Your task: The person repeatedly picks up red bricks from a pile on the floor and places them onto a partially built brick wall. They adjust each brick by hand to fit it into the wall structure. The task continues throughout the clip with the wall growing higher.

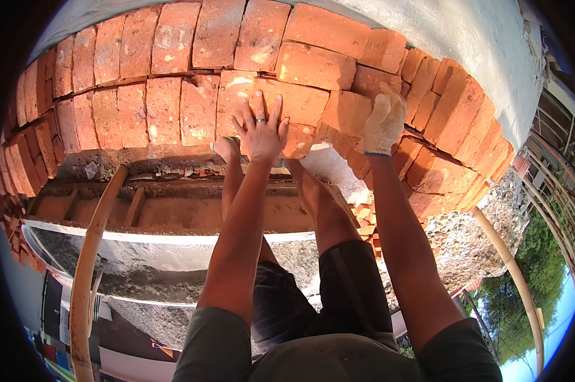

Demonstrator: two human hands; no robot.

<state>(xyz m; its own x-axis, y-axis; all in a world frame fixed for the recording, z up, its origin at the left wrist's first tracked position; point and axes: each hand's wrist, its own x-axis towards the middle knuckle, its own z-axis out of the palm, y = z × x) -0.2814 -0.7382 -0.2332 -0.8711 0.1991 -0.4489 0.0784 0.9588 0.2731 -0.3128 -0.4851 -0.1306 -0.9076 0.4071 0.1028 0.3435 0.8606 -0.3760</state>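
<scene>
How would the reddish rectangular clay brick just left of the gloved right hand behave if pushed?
The reddish rectangular clay brick looks stiff, given its straight edges. Its matte surface suggests decent grip. Its flat, blocky shape seems apt to slide, not roll.

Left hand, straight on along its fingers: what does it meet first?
Probably the far-row brick just ahead. The left hand is spread over near-row bricks. Depth is unclear: if the rows are level, it may slide over rather than bump.
</scene>
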